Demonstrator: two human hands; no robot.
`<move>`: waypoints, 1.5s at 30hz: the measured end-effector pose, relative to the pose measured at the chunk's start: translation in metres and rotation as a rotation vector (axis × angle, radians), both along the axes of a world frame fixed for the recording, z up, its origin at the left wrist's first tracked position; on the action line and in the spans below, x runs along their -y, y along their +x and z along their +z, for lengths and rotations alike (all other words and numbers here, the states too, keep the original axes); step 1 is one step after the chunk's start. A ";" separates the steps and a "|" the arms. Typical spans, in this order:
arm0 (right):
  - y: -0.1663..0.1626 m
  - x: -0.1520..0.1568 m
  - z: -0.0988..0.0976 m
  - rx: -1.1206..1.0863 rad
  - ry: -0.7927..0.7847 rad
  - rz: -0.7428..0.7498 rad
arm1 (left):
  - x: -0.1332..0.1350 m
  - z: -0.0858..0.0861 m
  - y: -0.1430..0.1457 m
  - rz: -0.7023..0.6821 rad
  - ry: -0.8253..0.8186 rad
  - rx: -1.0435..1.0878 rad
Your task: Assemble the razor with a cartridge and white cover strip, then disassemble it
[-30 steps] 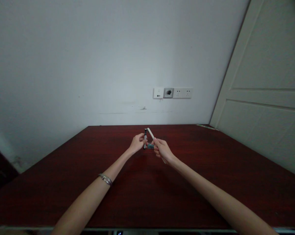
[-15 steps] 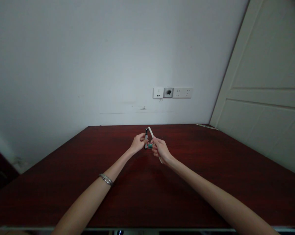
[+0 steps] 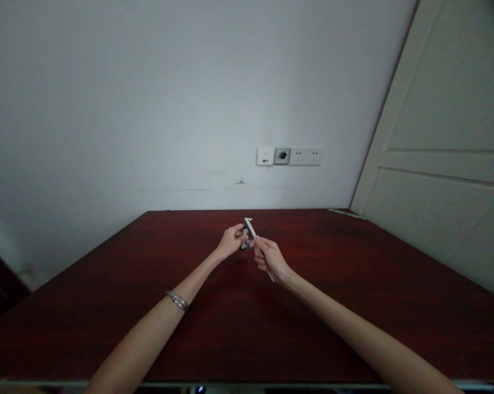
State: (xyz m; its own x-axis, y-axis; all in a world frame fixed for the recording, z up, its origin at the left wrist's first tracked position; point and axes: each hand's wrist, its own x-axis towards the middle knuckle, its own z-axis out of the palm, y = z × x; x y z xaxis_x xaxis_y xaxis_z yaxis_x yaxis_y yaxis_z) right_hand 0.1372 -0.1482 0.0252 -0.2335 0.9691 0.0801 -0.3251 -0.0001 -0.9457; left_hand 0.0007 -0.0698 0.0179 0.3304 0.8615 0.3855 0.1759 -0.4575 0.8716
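Note:
My left hand (image 3: 230,241) is closed on a slim grey tool with a black neck (image 3: 244,235), held roughly upright; its exact kind is too small to make out. My right hand (image 3: 270,257) grips a long, thin white stick (image 3: 250,226). The stick slants up and to the left, and its upper end overlaps the top of the grey tool in view; whether they touch I cannot tell. Between the hands, a small clear item with green in it (image 3: 250,244) is partly hidden by my fingers.
The dark red wooden table (image 3: 214,328) reaches back to a white wall (image 3: 189,109). Sockets (image 3: 298,156) are set in the wall above it. A pale panelled door (image 3: 443,175) borders the right side. A flat strip (image 3: 347,213) lies at the back right corner.
My right hand has moved slightly down, and the white stick's upper end has shifted down and left, over the top of the grey tool. My left hand has barely moved.

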 end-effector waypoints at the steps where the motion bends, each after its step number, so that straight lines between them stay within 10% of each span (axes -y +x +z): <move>1: 0.005 0.000 0.004 0.032 0.032 0.027 | -0.001 0.000 -0.001 0.002 0.004 0.001; 11: 0.073 -0.028 0.067 0.736 0.514 0.155 | 0.006 0.009 -0.015 0.062 0.289 -0.137; 45: 0.067 -0.015 0.076 1.273 0.744 0.035 | 0.002 0.010 -0.019 -0.012 0.386 -0.242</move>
